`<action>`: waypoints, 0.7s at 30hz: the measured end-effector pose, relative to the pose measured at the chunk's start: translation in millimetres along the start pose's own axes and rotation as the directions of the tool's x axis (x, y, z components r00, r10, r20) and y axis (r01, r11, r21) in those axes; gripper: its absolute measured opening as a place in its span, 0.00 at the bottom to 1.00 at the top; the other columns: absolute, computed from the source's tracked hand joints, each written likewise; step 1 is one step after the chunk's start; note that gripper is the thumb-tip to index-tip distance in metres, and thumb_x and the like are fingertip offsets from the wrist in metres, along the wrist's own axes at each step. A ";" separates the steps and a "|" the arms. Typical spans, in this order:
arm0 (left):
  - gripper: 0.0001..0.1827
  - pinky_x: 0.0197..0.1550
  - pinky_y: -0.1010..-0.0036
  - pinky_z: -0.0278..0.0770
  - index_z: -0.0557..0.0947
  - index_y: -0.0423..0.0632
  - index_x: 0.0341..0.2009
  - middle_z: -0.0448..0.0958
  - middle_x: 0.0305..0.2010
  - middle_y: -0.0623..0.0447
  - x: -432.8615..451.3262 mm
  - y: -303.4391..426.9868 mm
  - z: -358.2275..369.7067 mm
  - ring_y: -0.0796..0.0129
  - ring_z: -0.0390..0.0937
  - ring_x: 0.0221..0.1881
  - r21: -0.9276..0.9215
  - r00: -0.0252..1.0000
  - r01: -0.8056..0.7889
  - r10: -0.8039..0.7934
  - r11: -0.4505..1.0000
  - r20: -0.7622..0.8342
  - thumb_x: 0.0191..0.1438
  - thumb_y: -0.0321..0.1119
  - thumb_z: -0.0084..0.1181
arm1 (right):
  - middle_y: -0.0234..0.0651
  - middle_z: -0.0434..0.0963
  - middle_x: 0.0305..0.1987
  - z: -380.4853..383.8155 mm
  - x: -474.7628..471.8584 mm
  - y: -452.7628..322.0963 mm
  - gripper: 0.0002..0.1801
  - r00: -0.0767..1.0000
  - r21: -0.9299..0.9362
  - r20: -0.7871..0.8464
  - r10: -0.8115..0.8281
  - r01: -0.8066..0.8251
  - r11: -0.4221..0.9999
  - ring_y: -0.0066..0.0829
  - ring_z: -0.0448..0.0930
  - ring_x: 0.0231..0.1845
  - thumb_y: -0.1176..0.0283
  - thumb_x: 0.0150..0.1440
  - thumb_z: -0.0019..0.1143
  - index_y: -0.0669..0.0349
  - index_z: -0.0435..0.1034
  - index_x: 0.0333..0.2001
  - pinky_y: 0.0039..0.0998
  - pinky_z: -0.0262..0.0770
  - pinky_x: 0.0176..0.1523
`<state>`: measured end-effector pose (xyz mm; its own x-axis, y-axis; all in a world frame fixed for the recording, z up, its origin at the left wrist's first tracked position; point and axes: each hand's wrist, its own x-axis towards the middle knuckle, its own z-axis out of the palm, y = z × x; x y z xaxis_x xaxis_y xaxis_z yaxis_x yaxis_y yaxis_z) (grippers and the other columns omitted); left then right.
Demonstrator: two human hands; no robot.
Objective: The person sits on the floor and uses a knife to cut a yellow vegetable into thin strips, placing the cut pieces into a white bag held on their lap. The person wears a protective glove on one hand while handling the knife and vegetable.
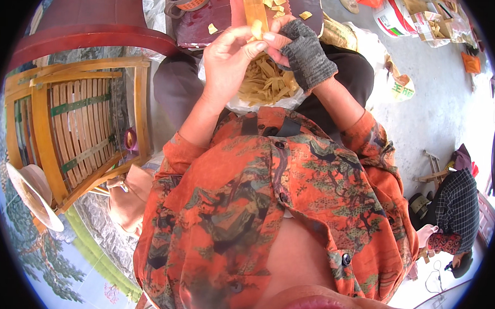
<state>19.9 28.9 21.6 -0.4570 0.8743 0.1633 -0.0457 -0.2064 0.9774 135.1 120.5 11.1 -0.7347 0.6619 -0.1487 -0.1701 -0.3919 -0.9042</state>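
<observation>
My bare left hand (230,58) and my right hand (306,50), in a grey knitted fingerless glove, meet over my lap. Between the fingertips of both is a small pale-yellow folded piece (256,29). A flat tan strip (254,7) reaches away just beyond it, over a pink cloth (236,9). Several small folded pieces (278,8) lie by the strip, and a single piece (212,29) rests farther left on the dark red tabletop (194,30). Under my hands, a white plastic bag (249,107) holds many loose tan strips (268,81).
A handled pot with an orange basket-like side (193,0) stands at the table's far left. To my left are a slatted wooden chair (81,120) and a straw hat (35,196). A white bucket (393,18) and cardboard box (432,26) stand far right. Another person (456,206) bends at lower right.
</observation>
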 end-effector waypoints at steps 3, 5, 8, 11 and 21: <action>0.07 0.37 0.82 0.69 0.78 0.39 0.34 0.76 0.32 0.56 5.9 -4.5 -9.1 0.78 0.71 0.33 0.097 0.995 0.029 -0.038 0.995 0.091 0.47 0.20 0.57 | 0.26 0.65 0.15 -10.8 7.7 0.8 0.14 0.983 0.146 -0.058 0.173 -0.163 0.976 0.15 0.65 0.15 0.59 0.52 0.54 0.58 0.65 0.30 0.15 0.57 0.18; 0.05 0.36 0.83 0.68 0.79 0.39 0.31 0.76 0.30 0.55 9.0 2.1 -13.9 0.78 0.70 0.32 0.192 0.994 -0.037 0.016 0.981 0.107 0.47 0.20 0.57 | 0.23 0.62 0.17 -28.3 11.1 6.1 0.13 0.981 0.283 0.007 0.195 -0.189 0.940 0.11 0.56 0.13 0.58 0.56 0.47 0.56 0.65 0.31 0.13 0.47 0.17; 0.04 0.34 0.83 0.68 0.79 0.38 0.29 0.76 0.29 0.54 6.5 11.2 -26.8 0.78 0.69 0.30 0.284 0.990 -0.066 0.026 0.957 0.142 0.45 0.20 0.58 | 0.23 0.59 0.14 -47.4 12.9 9.3 0.12 0.981 0.395 0.028 0.190 -0.186 0.900 0.11 0.54 0.13 0.59 0.57 0.45 0.55 0.64 0.29 0.14 0.45 0.17; 0.08 0.37 0.81 0.70 0.79 0.39 0.32 0.76 0.33 0.53 4.2 10.3 -39.1 0.75 0.71 0.34 0.418 0.990 -0.097 0.045 0.903 0.132 0.44 0.21 0.60 | 0.24 0.60 0.13 -33.9 5.8 0.9 0.09 0.988 0.100 -0.009 0.157 -0.155 0.983 0.11 0.54 0.12 0.62 0.57 0.46 0.55 0.63 0.29 0.14 0.45 0.17; 0.09 0.33 0.65 0.70 0.74 0.47 0.36 0.70 0.29 0.49 -20.2 0.2 -20.0 0.52 0.71 0.33 0.865 0.931 -0.283 -0.097 0.414 0.351 0.47 0.27 0.48 | 0.29 0.70 0.16 -9.5 -7.9 17.4 0.13 0.927 -0.354 0.170 0.333 -0.258 0.899 0.19 0.68 0.13 0.62 0.52 0.56 0.61 0.65 0.28 0.19 0.65 0.18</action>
<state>11.4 2.4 15.7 -0.1091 0.9886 0.1042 0.8787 0.0469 0.4750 144.2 114.6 -7.3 -0.8497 0.3744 -0.3713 0.2696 -0.2967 -0.9161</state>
